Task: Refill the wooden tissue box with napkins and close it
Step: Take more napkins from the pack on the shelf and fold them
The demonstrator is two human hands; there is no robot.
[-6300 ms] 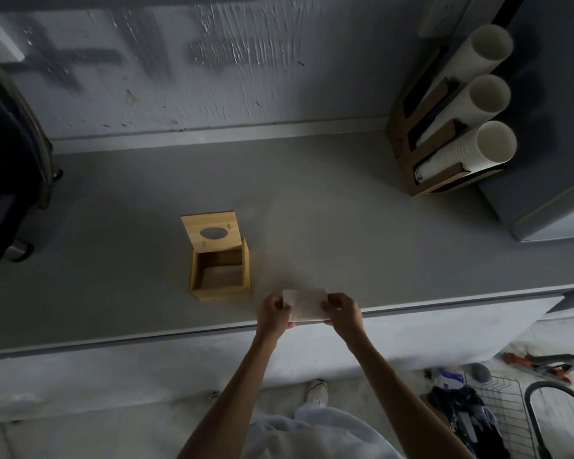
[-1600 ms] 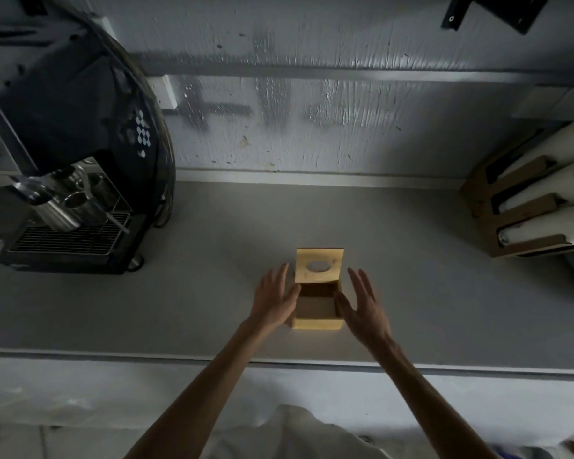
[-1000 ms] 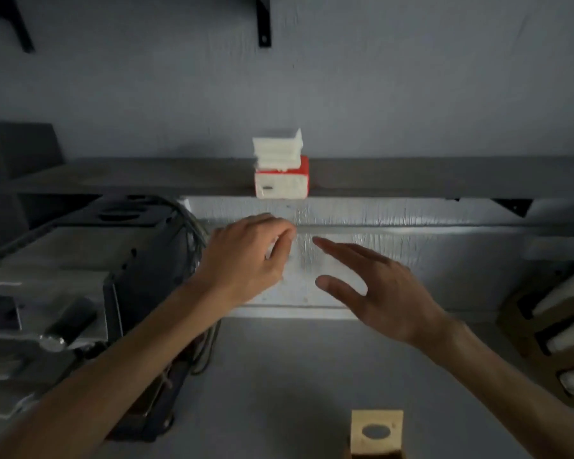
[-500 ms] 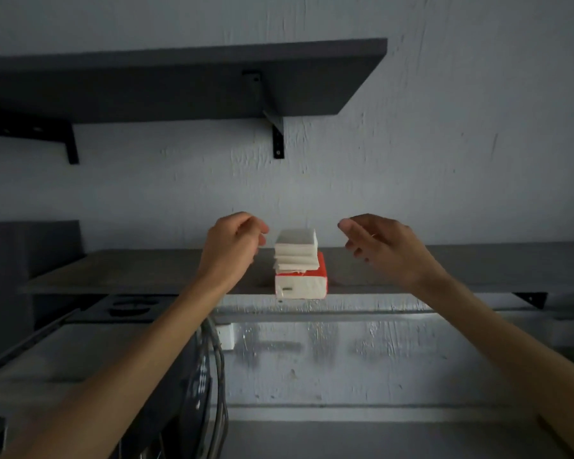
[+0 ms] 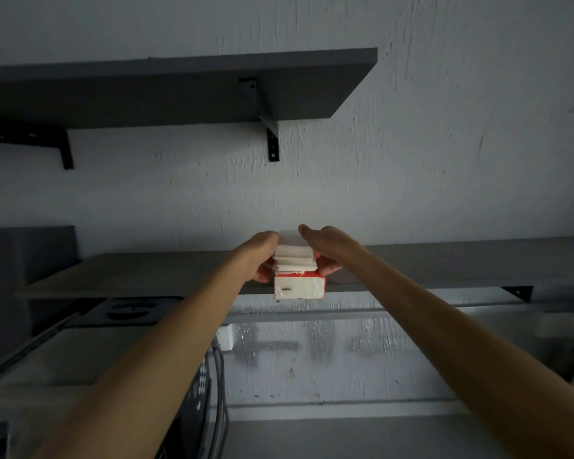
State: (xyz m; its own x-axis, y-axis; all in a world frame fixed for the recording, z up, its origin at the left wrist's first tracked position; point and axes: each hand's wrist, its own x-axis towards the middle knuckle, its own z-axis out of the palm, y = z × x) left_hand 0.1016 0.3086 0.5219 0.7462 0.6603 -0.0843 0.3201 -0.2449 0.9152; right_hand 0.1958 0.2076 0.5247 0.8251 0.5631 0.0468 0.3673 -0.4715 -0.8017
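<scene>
A stack of white napkins (image 5: 294,258) sits on top of a red and white napkin pack (image 5: 299,287) at the front edge of the lower wall shelf (image 5: 130,276). My left hand (image 5: 260,256) presses against the stack's left side and my right hand (image 5: 325,250) against its right side, so the napkins are clamped between both palms. Fingers curl under the stack's lower layers. The wooden tissue box is out of view, below the frame.
A second grey shelf (image 5: 179,87) on black brackets hangs higher on the white textured wall. The black coffee machine (image 5: 90,352) with its cables stands at the lower left under the shelf. The counter's back edge (image 5: 345,409) shows at the bottom.
Both hands have moved inward from beside the napkin stack and closed on its sides. The view has tilted slightly further up since half a second ago.
</scene>
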